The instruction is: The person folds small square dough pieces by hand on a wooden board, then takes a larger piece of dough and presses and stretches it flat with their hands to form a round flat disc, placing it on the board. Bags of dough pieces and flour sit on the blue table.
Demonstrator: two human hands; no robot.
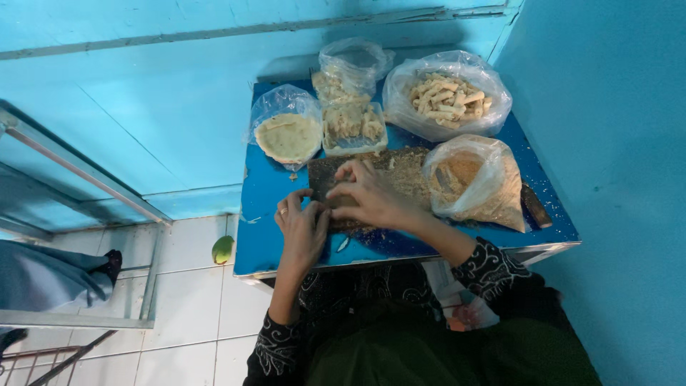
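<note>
1. As we look down, our left hand (303, 227) and right hand (368, 194) meet over the dark, crumb-strewn wooden board (400, 179) on the blue desk (268, 214).
2. Fingers (341, 173) narrow, pinching a small piece, mostly hidden.
3. Done, we judge: clear bag of pale breaded sticks (449, 99), tray of sticks (351, 123).
4. Left: bag of beige batter (288, 136), bag of brown crumbs (477, 182), both partly full.

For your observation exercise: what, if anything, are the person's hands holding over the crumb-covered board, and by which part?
Both the left hand and right hand pinch something small over the brown crumb-covered board. The fingers hide it, so the thing and grip point cannot be told.
</note>
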